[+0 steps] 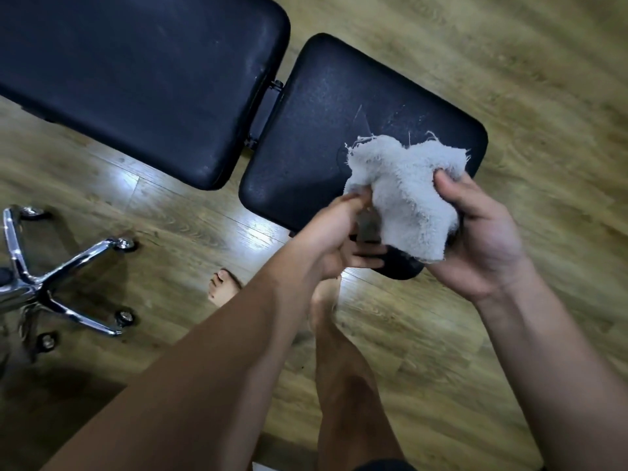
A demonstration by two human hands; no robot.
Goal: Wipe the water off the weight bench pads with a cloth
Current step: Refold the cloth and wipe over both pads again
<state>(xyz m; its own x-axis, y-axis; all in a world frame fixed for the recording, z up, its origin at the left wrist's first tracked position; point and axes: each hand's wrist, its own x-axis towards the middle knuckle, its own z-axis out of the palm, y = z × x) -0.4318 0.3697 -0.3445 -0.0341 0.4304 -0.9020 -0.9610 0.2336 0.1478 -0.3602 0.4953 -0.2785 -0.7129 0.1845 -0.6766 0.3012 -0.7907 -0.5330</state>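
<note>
Holding the grey cloth [404, 195] just above the small seat pad [306, 130], the left hand [334, 236] pinches one edge and the right hand [482, 243] grips the other, thumb on top.

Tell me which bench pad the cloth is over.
The smaller pad, on the right: the cloth is held over its near end. The longer pad lies apart, leftward.

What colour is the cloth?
Pale grey-white with frayed edges; the cloth shows best in the head view, the only one.
</note>
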